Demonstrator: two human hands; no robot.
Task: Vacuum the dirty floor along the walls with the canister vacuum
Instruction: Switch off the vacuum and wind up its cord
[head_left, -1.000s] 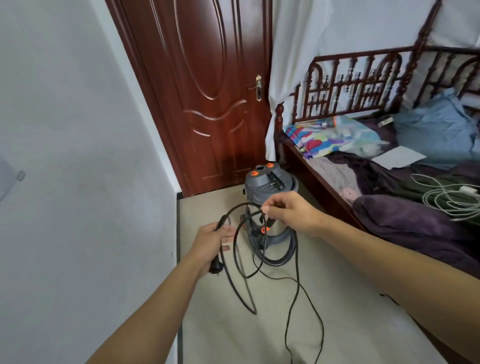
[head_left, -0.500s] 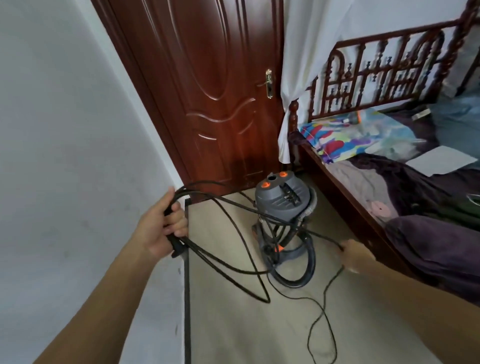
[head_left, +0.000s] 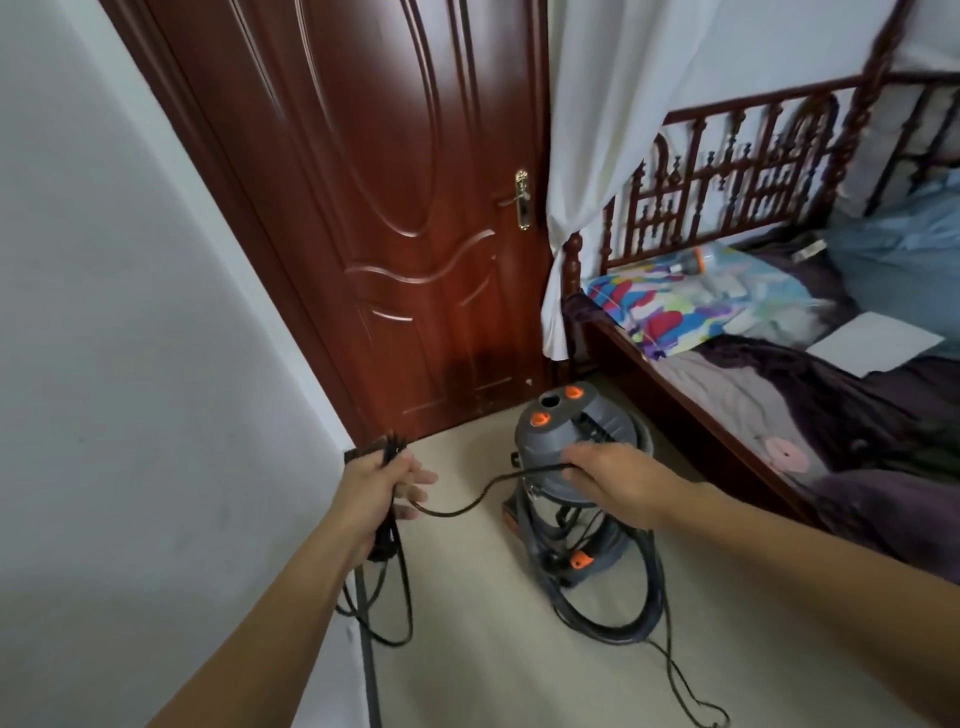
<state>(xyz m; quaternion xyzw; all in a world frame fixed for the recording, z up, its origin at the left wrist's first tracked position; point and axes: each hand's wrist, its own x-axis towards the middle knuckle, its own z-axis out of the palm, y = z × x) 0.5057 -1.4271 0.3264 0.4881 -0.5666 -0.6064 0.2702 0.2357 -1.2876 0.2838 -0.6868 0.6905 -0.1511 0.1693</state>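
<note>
Black power cord: L hand grips gathered loops, R hand curled round one strand by canister vacuum, prob. freeing slack to plug in.

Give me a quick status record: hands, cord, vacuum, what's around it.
left hand: grips a bundle of cord loops near the wall
right hand: pinches one cord strand in front of the vacuum
cord: one strand sags between the hands; more trails on the floor
vacuum: upright on the floor between door and bed
hose: coiled round the vacuum's base
vacuuming: not yet begun
</note>
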